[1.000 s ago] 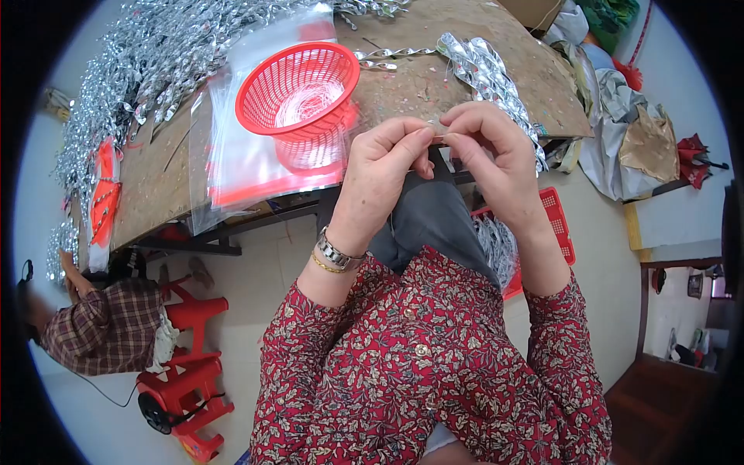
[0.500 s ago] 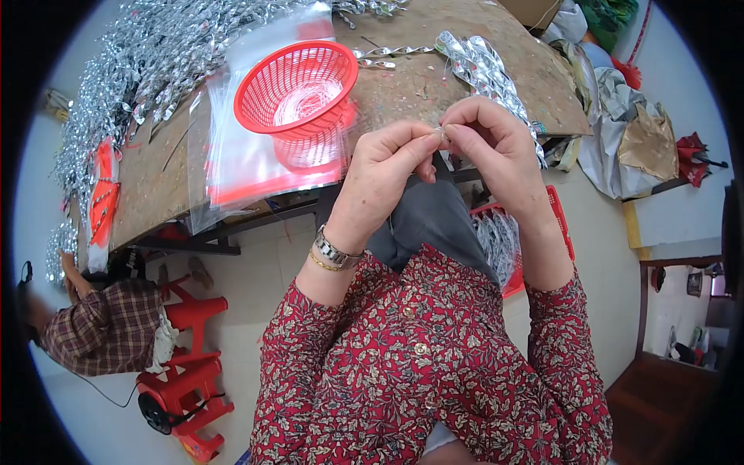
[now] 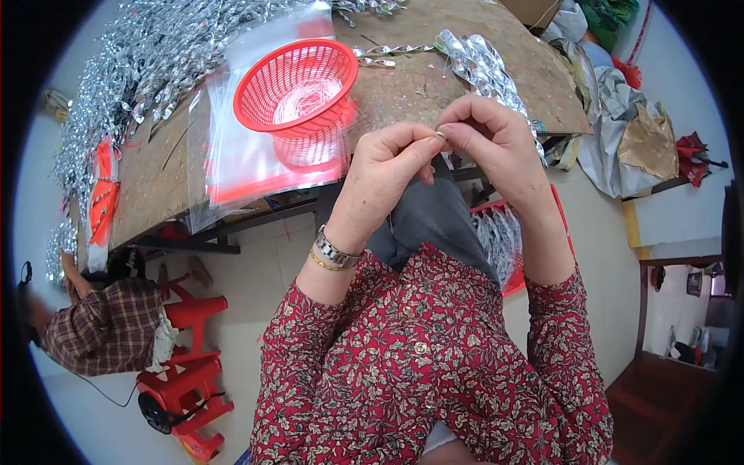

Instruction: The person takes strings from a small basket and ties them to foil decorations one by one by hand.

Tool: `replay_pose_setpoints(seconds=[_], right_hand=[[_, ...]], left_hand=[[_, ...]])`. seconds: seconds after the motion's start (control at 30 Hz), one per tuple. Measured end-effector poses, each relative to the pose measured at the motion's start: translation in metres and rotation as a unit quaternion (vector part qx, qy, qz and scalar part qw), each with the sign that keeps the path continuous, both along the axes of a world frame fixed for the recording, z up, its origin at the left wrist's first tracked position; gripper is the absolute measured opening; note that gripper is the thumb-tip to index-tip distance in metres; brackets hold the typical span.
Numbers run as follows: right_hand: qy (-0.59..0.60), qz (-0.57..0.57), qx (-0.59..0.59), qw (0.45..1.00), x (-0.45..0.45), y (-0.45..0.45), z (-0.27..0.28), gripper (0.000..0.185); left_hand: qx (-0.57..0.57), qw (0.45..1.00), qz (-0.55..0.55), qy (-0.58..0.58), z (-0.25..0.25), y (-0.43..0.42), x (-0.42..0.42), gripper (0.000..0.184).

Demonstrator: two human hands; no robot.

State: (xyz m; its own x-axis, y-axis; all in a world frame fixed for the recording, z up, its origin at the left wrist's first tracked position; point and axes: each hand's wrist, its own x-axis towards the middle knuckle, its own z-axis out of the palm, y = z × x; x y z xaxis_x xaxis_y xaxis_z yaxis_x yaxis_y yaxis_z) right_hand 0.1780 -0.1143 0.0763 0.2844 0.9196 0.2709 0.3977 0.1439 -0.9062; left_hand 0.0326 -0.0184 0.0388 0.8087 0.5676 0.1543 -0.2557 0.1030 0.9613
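Both hands meet over my lap, just in front of the table edge. My left hand (image 3: pixel 391 167) is closed in a pinch, thumb against the fingers, on something too small to make out. Its fingertips touch those of my right hand (image 3: pixel 496 147), which is pinched too; what lies between its thumb and forefinger is hidden. A red basket (image 3: pixel 260 101) holding thin white strands stands on clear plastic bags (image 3: pixel 232 167), left of my hands. Beyond my right hand, twisted silver strips (image 3: pixel 484 66) lie on the table.
A large pile of silver strips (image 3: pixel 155 62) covers the back left of the wooden table (image 3: pixel 411 85). Under my right forearm is a red crate (image 3: pixel 511 285) with silver strips. Another person (image 3: pixel 108 325) sits at the far left near red stools (image 3: pixel 194 318).
The fingertips of both hands have come together, where a small gap with a thin strand showed a second ago. My right hand has shifted slightly left and up.
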Motion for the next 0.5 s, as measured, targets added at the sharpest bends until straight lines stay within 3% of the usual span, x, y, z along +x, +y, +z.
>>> replay_pose_setpoints(seconds=[0.27, 0.5], right_hand=[[0.060, -0.033, 0.045, 0.997, -0.003, 0.001, -0.008, 0.010], [-0.066, -0.070, 0.102, 0.990, -0.017, -0.008, -0.010, 0.006]], left_hand=[[-0.020, 1.000, 0.022, -0.009, -0.001, 0.000, 0.000, 0.016], [-0.033, 0.999, 0.040, -0.006, -0.001, -0.001, 0.001, 0.015]])
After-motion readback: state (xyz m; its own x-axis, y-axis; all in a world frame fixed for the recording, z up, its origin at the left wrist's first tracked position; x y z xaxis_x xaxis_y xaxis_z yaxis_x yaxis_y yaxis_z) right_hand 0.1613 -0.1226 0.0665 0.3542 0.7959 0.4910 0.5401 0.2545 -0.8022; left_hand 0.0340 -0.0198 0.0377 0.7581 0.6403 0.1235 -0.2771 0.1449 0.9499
